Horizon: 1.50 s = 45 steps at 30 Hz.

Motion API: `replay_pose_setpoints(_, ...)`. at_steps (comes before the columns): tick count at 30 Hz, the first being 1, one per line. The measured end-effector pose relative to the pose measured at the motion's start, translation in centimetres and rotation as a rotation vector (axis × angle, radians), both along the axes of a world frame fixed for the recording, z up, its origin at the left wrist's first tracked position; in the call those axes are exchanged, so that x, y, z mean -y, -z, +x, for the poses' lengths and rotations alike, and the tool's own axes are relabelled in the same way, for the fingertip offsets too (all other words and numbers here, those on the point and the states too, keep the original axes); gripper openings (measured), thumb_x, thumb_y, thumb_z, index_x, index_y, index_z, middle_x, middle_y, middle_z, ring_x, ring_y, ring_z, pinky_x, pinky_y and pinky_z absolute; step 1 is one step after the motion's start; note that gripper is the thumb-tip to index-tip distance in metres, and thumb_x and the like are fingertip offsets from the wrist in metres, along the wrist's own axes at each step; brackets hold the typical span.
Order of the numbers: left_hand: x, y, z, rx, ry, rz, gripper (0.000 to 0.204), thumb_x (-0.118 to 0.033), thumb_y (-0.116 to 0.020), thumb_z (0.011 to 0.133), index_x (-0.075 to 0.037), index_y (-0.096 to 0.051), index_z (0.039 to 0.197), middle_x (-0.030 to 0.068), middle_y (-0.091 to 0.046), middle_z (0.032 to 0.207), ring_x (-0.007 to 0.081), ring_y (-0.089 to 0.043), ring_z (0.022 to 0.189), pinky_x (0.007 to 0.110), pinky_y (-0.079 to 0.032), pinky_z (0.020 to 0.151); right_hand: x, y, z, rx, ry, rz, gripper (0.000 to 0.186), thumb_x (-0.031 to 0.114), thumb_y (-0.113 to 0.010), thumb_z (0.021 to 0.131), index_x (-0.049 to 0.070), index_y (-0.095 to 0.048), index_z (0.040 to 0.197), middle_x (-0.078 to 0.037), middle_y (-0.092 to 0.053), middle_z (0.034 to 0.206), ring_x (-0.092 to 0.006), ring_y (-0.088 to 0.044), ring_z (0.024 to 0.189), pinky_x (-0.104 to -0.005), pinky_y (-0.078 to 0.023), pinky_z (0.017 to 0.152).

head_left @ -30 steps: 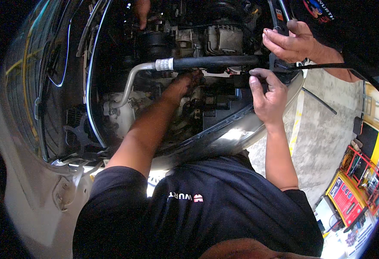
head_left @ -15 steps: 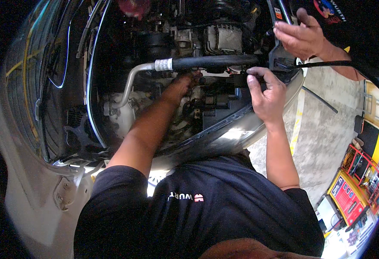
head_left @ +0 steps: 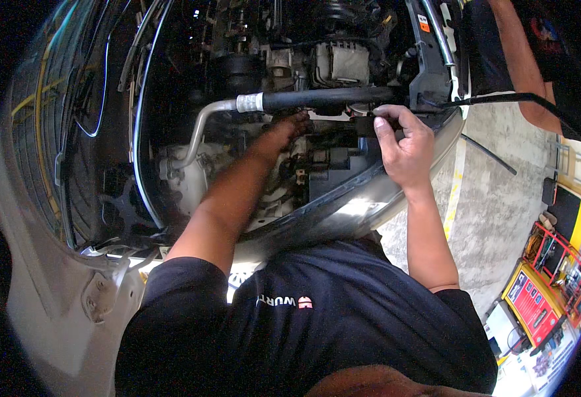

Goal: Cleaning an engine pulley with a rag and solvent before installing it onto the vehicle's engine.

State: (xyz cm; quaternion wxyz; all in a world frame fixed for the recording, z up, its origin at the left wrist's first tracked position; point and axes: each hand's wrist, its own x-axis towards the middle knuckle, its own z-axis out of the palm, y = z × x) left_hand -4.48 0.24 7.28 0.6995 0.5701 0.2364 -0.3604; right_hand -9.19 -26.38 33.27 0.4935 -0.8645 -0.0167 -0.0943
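I lean over an open car engine bay. My left hand (head_left: 289, 127) reaches deep in, under a black rubber hose (head_left: 323, 99) that joins a bent metal pipe (head_left: 201, 129); its fingers are hidden among the parts. My right hand (head_left: 404, 144) is at the bay's front edge, with thumb and fingers closed on a small black connector (head_left: 364, 126) just below the hose's right end. Behind the hose sits a grey alternator (head_left: 340, 63).
Another person's forearm (head_left: 518, 56) hangs at the top right, beside a thin black cable (head_left: 502, 98). The radiator panel (head_left: 39, 139) and white car body (head_left: 45, 284) fill the left. A concrete floor and a red and yellow tool cart (head_left: 535, 301) lie to the right.
The other person's hand, which held the hose's right end, has drawn back up and away. My right hand has shifted slightly on the connector. My left arm stays in the bay.
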Motion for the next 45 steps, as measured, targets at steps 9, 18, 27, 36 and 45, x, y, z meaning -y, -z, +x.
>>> replay_pose_setpoints(9,0.2,1.2,0.6,-0.031,0.056,-0.021,0.058,-0.042,-0.071,0.091,-0.008,-0.056,0.134,0.0083,-0.062,0.131,0.0252,-0.058,0.121,0.042,-0.040,0.103,-0.1,0.0,0.2,-0.012,-0.035,-0.016,0.012,0.011,-0.065,0.086,0.003,-0.070,0.094,-0.014,-0.072,0.091,-0.0296,-0.071,0.086,-0.0349,-0.053,0.079)
replay_pose_setpoints(18,0.7,1.8,0.4,-0.002,0.179,0.185,0.072,-0.061,-0.062,0.090,-0.006,-0.055,0.136,0.0107,-0.059,0.137,0.0296,-0.058,0.117,0.047,-0.037,0.103,0.1,0.3,0.1,0.004,-0.020,0.019,0.012,0.011,-0.066,0.086,0.003,-0.070,0.095,-0.014,-0.072,0.090,-0.0290,-0.071,0.084,-0.0346,-0.053,0.077)
replay_pose_setpoints(27,-0.2,2.6,1.0,0.120,0.261,0.281,0.060,-0.056,-0.062,0.091,-0.001,-0.068,0.115,0.0132,-0.070,0.104,0.0278,-0.061,0.099,0.043,-0.045,0.090,0.2,0.3,0.1,0.050,-0.002,-0.011,0.013,0.012,-0.066,0.086,0.005,-0.070,0.096,-0.014,-0.072,0.088,-0.0294,-0.071,0.083,-0.0343,-0.053,0.076)
replay_pose_setpoints(36,1.2,-2.2,0.5,0.068,0.103,0.373,0.087,-0.060,-0.071,0.082,-0.004,-0.046,0.144,0.0185,-0.043,0.149,0.0362,-0.040,0.136,0.050,-0.033,0.109,0.4,0.3,-0.1,0.049,-0.011,0.081,0.015,0.014,-0.065,0.087,0.004,-0.069,0.096,-0.014,-0.072,0.089,-0.0293,-0.071,0.084,-0.0344,-0.053,0.075)
replay_pose_setpoints(45,-0.2,-0.3,0.7,-0.086,0.199,0.183,0.078,-0.062,-0.060,0.089,-0.014,-0.044,0.149,0.0153,-0.039,0.154,0.0335,-0.034,0.142,0.048,-0.024,0.115,0.7,0.3,0.0,-0.017,-0.032,0.154,0.014,0.013,-0.064,0.086,0.004,-0.069,0.095,-0.014,-0.071,0.088,-0.0304,-0.070,0.082,-0.0347,-0.053,0.074)
